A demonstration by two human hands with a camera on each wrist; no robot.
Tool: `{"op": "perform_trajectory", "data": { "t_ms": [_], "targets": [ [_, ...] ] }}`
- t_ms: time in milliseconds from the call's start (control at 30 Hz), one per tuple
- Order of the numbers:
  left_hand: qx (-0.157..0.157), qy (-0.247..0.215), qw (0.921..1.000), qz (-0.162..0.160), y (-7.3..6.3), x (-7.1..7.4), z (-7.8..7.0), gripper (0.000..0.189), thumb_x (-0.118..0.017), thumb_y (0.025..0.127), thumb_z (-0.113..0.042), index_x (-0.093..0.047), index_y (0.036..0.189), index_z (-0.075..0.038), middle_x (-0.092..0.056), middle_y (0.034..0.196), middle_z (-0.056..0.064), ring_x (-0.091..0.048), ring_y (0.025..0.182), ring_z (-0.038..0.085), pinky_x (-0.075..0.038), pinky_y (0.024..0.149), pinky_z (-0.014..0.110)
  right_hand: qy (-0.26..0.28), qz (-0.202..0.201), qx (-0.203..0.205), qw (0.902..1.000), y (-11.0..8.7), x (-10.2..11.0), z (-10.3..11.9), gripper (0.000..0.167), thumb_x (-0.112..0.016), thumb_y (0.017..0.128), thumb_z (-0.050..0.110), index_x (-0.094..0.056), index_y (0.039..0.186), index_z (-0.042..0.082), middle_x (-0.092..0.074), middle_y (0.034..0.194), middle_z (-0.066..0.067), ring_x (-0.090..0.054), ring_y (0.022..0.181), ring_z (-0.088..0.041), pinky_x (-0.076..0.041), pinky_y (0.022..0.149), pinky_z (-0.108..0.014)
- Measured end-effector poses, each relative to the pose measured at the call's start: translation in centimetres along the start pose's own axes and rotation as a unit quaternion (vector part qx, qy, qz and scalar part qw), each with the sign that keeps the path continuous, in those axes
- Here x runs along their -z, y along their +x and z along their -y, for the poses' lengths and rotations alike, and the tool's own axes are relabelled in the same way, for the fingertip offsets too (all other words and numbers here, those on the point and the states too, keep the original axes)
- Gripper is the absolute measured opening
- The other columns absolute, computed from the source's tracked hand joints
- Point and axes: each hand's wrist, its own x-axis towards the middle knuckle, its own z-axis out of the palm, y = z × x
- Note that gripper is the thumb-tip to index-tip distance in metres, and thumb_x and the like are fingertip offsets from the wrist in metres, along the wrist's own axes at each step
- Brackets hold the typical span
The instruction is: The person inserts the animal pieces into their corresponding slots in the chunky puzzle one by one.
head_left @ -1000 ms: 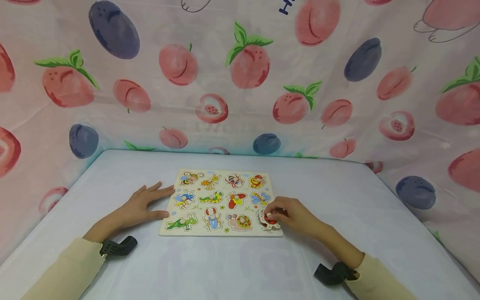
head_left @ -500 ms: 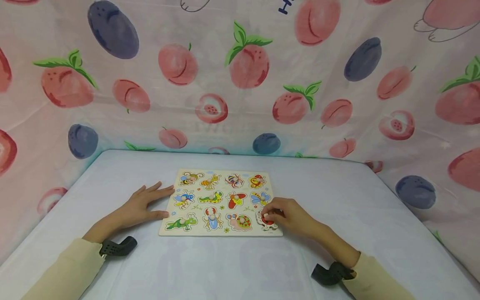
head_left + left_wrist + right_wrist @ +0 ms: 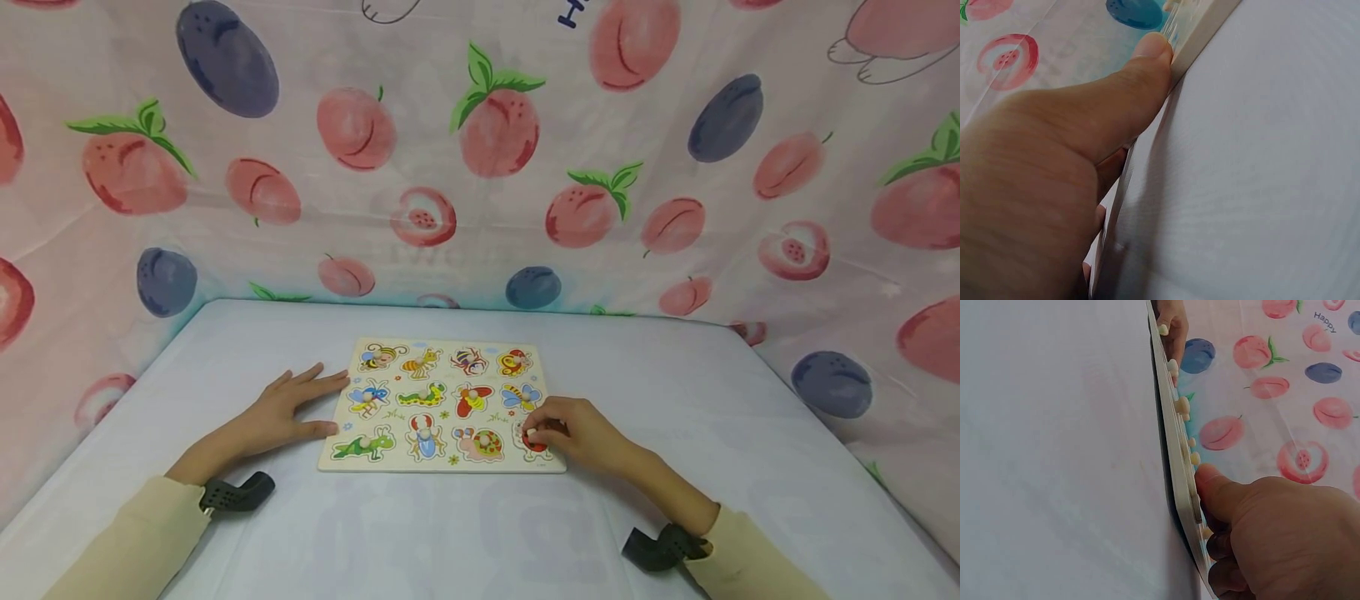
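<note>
A wooden peg puzzle board (image 3: 339,465) with several insect pieces lies flat on the table. At its lower right corner my right hand (image 3: 588,435) pinches the knob of a red ladybug piece (image 3: 536,443), which sits in or on its recess; the fingers cover part of it. My left hand (image 3: 279,414) lies at the board's left edge, fingers spread, thumb and a fingertip touching it. In the left wrist view the thumb (image 3: 1138,81) rests on the board's edge (image 3: 1200,44). The right wrist view shows the board edge-on, its knobs (image 3: 1182,406) standing up.
Beside the ladybug are a snail piece (image 3: 480,444) and a blue beetle piece (image 3: 426,437). The table has a white cloth (image 3: 450,533). A peach-print curtain (image 3: 480,217) hangs behind. A black wrist camera (image 3: 240,492) sits on the left forearm.
My right hand has shifted slightly left with the ladybug piece, which was tilted and raised and now lies flatter in its corner of the board. The left hand stays where it was.
</note>
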Motion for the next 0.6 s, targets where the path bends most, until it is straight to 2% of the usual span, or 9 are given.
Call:
{"op": "perform_trajectory", "data": {
  "t_ms": [600],
  "targets": [
    [0.0,-0.003,1.0,-0.001,0.04,0.03,-0.01,0.076,-0.069,0.082,-0.049,-0.045,0.144,-0.011,-0.04,0.149,0.007,-0.014,0.142,0.038,-0.002,0.111,0.059,0.005,-0.003,0.009,0.9999,-0.07,-0.17,0.0,0.009,-0.071,0.087,0.016,-0.069,0.096,0.017,-0.054,0.076,0.01,-0.048,0.067,-0.006,-0.041,0.055,-0.02]
  ]
}}
